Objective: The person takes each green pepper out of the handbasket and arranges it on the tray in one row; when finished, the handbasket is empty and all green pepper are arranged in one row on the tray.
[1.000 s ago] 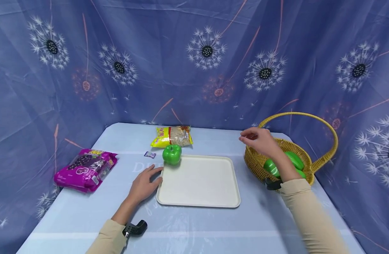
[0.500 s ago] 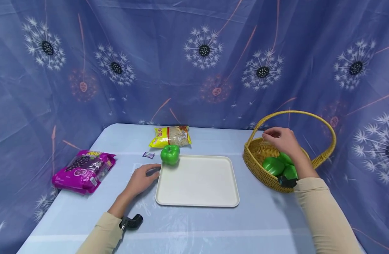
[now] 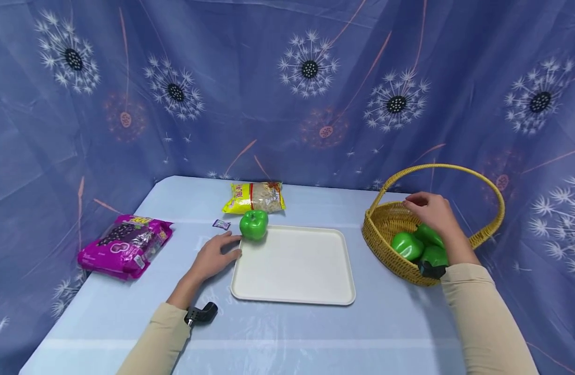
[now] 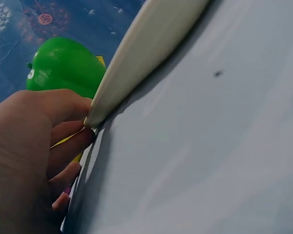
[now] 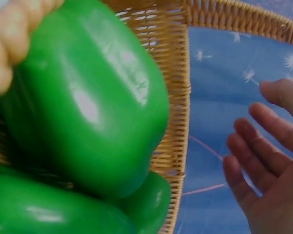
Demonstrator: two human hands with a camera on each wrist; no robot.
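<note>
My left hand (image 3: 214, 258) touches the left edge of a white tray (image 3: 294, 268), thumb and fingers against the rim (image 4: 100, 105). A green bell pepper (image 3: 253, 225) sits on the tray's far left corner, just beyond those fingers. Over the right side of a wicker basket (image 3: 381, 254) hovers my right hand (image 3: 433, 211), holding nothing. Its fingers bend loosely in the right wrist view, apart from the peppers. Several green bell peppers (image 3: 407, 246) lie in the basket, partly covered by my right wrist. The right wrist view also shows a bumpy tan thing (image 5: 12, 31) beside one pepper.
A yellow-and-clear food bag (image 3: 254, 198) lies behind the tray, with a small purple wrapped sweet (image 3: 221, 224) to its front left. At the far left is a purple snack bag (image 3: 125, 247). The basket's tall handle (image 3: 475, 179) arches up, and a blue curtain (image 3: 250, 94) closes off the back.
My right hand has moved right, from the basket's left rim to above its right side. The left hand stays at the tray's edge with its fingers slightly shifted. The head view has tilted a little.
</note>
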